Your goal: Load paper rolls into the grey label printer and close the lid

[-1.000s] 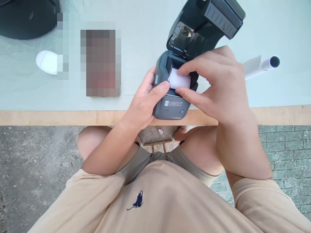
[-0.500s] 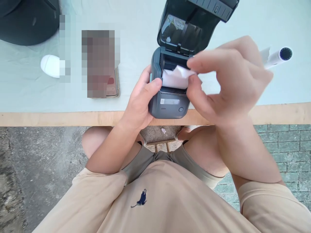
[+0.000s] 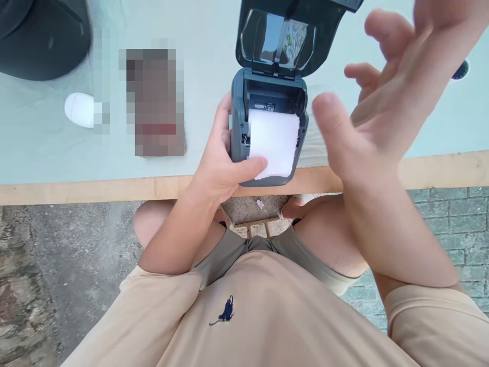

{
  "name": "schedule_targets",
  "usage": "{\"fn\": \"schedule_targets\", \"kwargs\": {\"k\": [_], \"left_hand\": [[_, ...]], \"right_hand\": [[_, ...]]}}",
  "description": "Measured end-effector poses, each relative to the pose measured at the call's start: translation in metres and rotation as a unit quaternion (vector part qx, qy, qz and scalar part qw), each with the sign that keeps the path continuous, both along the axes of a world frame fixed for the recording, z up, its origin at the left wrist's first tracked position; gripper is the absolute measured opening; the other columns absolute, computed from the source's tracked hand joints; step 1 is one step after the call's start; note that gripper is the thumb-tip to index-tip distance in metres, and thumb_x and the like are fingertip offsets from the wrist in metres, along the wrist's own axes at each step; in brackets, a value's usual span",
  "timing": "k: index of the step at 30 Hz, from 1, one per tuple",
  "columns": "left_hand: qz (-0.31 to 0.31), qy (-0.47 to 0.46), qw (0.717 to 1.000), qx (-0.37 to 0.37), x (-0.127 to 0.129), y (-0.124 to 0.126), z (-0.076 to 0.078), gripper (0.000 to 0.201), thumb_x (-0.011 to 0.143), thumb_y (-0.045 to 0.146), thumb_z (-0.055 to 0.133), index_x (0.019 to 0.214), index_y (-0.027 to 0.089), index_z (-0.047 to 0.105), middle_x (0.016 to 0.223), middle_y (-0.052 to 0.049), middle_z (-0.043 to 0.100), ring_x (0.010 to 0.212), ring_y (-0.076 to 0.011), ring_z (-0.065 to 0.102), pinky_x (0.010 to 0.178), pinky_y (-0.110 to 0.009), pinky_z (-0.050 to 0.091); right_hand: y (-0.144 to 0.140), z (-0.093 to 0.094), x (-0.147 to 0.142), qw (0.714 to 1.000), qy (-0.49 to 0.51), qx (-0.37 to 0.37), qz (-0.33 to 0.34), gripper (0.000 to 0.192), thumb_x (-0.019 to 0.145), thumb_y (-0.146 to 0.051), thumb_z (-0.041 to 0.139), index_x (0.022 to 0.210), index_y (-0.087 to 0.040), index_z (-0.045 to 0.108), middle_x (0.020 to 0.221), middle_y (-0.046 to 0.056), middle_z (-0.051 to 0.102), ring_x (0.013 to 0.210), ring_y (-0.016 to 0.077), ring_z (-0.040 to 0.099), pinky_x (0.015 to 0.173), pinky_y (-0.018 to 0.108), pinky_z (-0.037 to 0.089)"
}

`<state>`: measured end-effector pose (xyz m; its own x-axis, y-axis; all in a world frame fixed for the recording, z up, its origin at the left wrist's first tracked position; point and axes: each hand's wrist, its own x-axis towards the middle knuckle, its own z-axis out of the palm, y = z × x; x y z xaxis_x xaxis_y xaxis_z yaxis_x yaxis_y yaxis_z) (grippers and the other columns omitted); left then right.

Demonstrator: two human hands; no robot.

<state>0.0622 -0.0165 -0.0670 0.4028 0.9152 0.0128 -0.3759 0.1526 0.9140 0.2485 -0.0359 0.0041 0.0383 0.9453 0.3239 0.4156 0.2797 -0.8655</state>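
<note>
Left hand (image 3: 219,171) gripped the printer (image 3: 267,127) at the table (image 3: 114,186) edge, thumb pinning the paper (image 3: 273,142) flat, probably to stop it curling. Right hand (image 3: 382,97) hovered at 3 o'clock, fingers spread, empty. Lid (image 3: 282,41) stood open at 12. White oval object (image 3: 78,109) at 9, well apart.

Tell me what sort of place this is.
Probably an outdoor work spot: a cloth-covered table with a bare wooden edge stands over rough concrete and brick paving. The left hand steadies an open label printer there.
</note>
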Motion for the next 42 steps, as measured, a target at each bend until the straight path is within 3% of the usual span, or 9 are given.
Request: {"fn": "schedule_targets", "kwargs": {"k": [2,4,7,11,15,19,23,30,42], "left_hand": [[0.001,-0.001,0.999,0.048,-0.001,0.0,-0.004,0.114,0.053,0.032,0.083,0.146,0.029,0.017,0.123,-0.007,0.063,0.099,-0.0257,0.07,0.075,-0.034,0.058],[-0.002,-0.012,0.996,0.092,-0.001,0.001,-0.008,0.115,0.053,0.031,0.083,0.147,0.034,0.016,0.133,-0.006,0.058,0.107,-0.0257,0.068,0.08,-0.034,0.058],[-0.027,-0.022,0.993,0.114,-0.002,0.002,-0.011,0.107,0.055,0.03,0.082,0.145,0.034,0.024,0.142,-0.005,0.051,0.115,-0.0262,0.064,0.088,-0.036,0.058],[-0.04,0.005,0.996,0.076,-0.005,0.0,-0.004,0.115,0.059,0.034,0.083,0.152,0.031,0.016,0.14,-0.007,0.053,0.107,-0.0255,0.065,0.084,-0.035,0.057],[-0.06,0.035,0.997,0.04,-0.007,-0.004,0.007,0.13,0.062,0.033,0.084,0.158,0.026,-0.002,0.136,-0.01,0.059,0.109,-0.0298,0.066,0.093,-0.042,0.055],[-0.064,0.048,0.996,0.036,-0.006,-0.004,0.013,0.136,0.052,0.031,0.089,0.158,0.03,0.004,0.149,-0.01,0.05,0.127,-0.0369,0.059,0.1,-0.047,0.053],[-0.061,0.044,0.997,0.027,-0.005,-0.003,0.014,0.13,0.054,0.029,0.088,0.157,0.034,0.011,0.152,-0.009,0.049,0.131,-0.0362,0.057,0.102,-0.048,0.054],[-0.082,0.067,0.993,0.058,-0.006,-0.001,0.011,0.142,0.054,0.029,0.089,0.159,0.036,-0.006,0.15,-0.005,0.052,0.133,-0.0353,0.058,0.105,-0.05,0.053],[-0.125,0.092,0.968,0.198,-0.011,0.006,-0.006,0.149,0.052,0.036,0.091,0.156,0.038,-0.016,0.167,-0.009,0.024,0.152,-0.038,0.032,0.12,-0.058,0.037]], "right_hand": [[0.009,-0.002,-0.003,0.998,0.026,0.057,-0.001,0.056,0.087,-0.054,0.063,0.137,-0.034,0.048,0.148,-0.003,0.046,0.146,0.0178,0.041,0.12,0.034,0.043],[0.019,-0.005,-0.009,0.991,0.104,0.085,0.001,0.057,0.088,-0.064,0.056,0.135,-0.031,0.05,0.122,-0.001,0.063,0.124,0.0145,0.061,0.107,0.032,0.055],[0.024,-0.005,-0.017,0.987,0.137,0.077,-0.012,0.056,0.089,-0.07,0.047,0.12,-0.025,0.058,0.097,-0.002,0.063,0.095,0.0102,0.067,0.077,0.023,0.06],[0.014,0.004,-0.02,0.994,0.088,0.055,-0.022,0.035,0.095,-0.053,0.051,0.101,-0.02,0.06,0.107,0.0,0.062,0.106,0.012,0.063,0.087,0.025,0.06],[0.009,-0.001,-0.009,0.994,0.083,0.054,0.039,0.011,0.093,-0.032,0.057,0.099,-0.025,0.063,0.106,0.0,0.057,0.101,0.0126,0.06,0.101,0.033,0.057],[0.012,-0.012,0.004,0.988,0.077,0.083,0.105,0.007,0.088,-0.031,0.061,0.094,-0.027,0.063,0.102,0.003,0.057,0.112,0.0167,0.057,0.116,0.042,0.048],[0.012,-0.019,0.014,0.985,0.026,0.067,0.158,0.013,0.084,-0.028,0.065,0.095,-0.021,0.064,0.115,0.008,0.056,0.125,0.0204,0.052,0.111,0.043,0.048],[0.007,-0.025,0.023,0.985,0.005,0.038,0.171,0.011,0.081,-0.027,0.069,0.091,-0.024,0.065,0.124,0.008,0.052,0.129,0.0228,0.05,0.098,0.041,0.055],[0.002,-0.027,0.025,0.981,0.022,-0.007,0.191,0.009,0.081,-0.023,0.068,0.089,-0.022,0.065,0.133,0.006,0.044,0.125,0.0213,0.052,0.107,0.047,0.055]]}}
